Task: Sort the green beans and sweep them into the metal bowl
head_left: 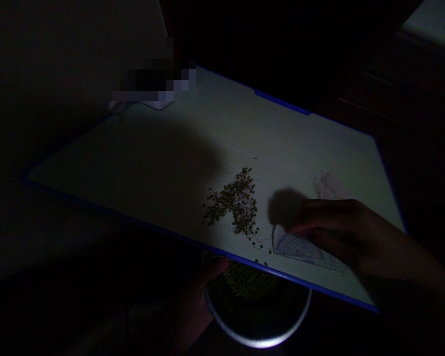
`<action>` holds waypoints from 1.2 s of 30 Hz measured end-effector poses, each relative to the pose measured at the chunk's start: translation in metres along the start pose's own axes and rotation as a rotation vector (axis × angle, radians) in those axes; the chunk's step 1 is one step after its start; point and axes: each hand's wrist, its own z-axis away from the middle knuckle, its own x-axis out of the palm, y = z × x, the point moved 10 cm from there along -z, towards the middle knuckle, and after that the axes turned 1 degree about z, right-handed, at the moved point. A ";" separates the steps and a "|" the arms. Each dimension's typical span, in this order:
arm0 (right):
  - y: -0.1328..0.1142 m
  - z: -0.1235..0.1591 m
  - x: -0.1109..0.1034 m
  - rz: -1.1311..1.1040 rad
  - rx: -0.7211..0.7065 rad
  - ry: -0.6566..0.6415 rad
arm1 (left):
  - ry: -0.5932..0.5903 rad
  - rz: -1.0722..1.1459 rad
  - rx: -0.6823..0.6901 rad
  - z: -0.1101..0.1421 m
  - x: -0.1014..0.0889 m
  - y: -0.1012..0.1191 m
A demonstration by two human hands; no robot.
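the right hand pinches a protractor, straight edge roughly parallel to the near rim of the whiteboard; heaped mung beans lie just left of it. below, the left hand grasps a metal bowl.

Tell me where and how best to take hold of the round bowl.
Probably by the bowl's near rim, coming in from the near side: that curved edge shows clear, while the blue-edged board hides the far part.
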 end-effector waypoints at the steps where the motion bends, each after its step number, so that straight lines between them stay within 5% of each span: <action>1: 0.000 0.000 0.002 -0.008 -0.002 -0.010 | 0.017 -0.007 0.011 0.000 0.000 0.001; 8: 0.004 -0.001 0.000 0.017 -0.006 0.047 | 0.035 -0.042 -0.013 0.000 0.002 0.000; 13: 0.002 -0.003 0.004 -0.014 -0.023 0.009 | 0.069 -0.067 0.015 0.000 -0.008 0.002; 21: -0.004 -0.005 0.018 -0.081 -0.056 -0.035 | 0.000 -0.034 -0.002 0.000 0.002 -0.002; 27: 0.002 -0.003 0.016 -0.116 -0.022 -0.060 | 0.072 -0.060 -0.025 0.000 -0.004 -0.002; 36: -0.007 -0.004 0.010 -0.137 -0.081 -0.025 | -0.020 -0.012 -0.002 -0.002 0.003 -0.002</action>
